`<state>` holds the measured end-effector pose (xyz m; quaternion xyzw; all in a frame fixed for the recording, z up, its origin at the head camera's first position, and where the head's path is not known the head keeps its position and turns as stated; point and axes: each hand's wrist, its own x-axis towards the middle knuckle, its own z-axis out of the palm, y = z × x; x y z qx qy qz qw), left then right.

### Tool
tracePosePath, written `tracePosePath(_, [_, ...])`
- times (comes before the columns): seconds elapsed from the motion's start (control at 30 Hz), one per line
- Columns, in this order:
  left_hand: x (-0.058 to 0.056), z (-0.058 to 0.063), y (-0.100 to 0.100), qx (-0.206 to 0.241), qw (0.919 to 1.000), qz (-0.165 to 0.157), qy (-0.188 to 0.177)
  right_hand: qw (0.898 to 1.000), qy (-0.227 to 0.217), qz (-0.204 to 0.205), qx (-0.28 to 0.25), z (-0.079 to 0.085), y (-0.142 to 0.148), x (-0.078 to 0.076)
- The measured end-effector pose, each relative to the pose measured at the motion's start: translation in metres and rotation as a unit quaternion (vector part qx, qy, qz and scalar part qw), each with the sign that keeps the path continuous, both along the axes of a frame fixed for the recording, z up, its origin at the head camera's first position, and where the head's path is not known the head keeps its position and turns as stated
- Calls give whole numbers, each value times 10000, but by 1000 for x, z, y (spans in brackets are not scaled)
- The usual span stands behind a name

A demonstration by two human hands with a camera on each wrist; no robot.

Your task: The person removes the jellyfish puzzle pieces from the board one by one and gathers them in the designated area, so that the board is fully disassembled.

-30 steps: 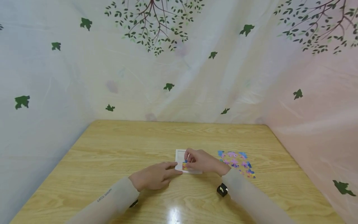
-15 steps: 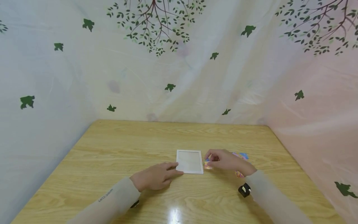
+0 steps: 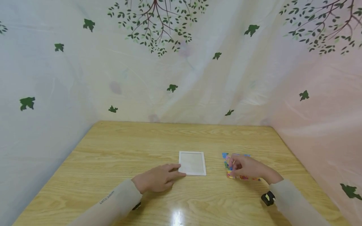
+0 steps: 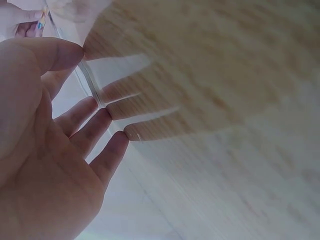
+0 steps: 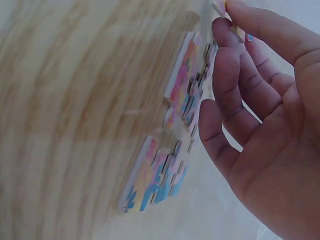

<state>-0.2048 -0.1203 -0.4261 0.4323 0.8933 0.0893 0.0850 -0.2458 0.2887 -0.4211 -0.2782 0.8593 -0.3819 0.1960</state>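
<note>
A flat white square frame [image 3: 204, 165] lies on the table in the middle of the head view. The fingertips of my left hand [image 3: 155, 178] touch its lower left corner, with the fingers mostly straight. To the right, my right hand [image 3: 250, 166] pinches a colourful jigsaw piece [image 4: 41, 20] between thumb and fingers, low over a patch of other jigsaw pieces [image 3: 225, 155]. Part of that patch is hidden under the hand. In the right wrist view, the interlocking jigsaw pieces [image 5: 155, 170] lie on the wood in pink, yellow and blue, with gaps among them.
The wooden table [image 3: 133, 141] reaches back to a pale hanging sheet [image 3: 135, 78] printed with branches and green leaves. More sheet hangs along the left and right sides. A small black device [image 3: 268, 198] sits on my right wrist.
My right hand has moved right, from over the frame to the jigsaw pieces, with a piece in its fingers. The frame's inside now shows bare. My left hand stays at the frame's corner.
</note>
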Motion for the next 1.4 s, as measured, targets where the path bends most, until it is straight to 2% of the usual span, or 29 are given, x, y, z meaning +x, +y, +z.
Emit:
tracePosePath(0.5, [-2,-3,0,14,10000,28,-24,9995,298,-38,119,-7,2,-3])
tracePosePath(0.83, [-3,-6,-1,55,10000,48,-12,9995,148,-272,32,-8,0,0])
tracePosePath(1.07, [-3,-2,2,94,9993,260,-234,9994,167,-305,5,-8,1,-1])
tracePosePath(1.17, [-3,-1,2,183,9989,288,-334,9985,430,-319,83,-7,3,0])
tracePosePath(1.27, [-4,-1,-1,280,9990,189,-276,9936,973,-472,319,-5,6,1])
tracePosePath(1.4, [-9,-3,-12,393,9988,7,303,9801,1653,-916,606,-3,13,3])
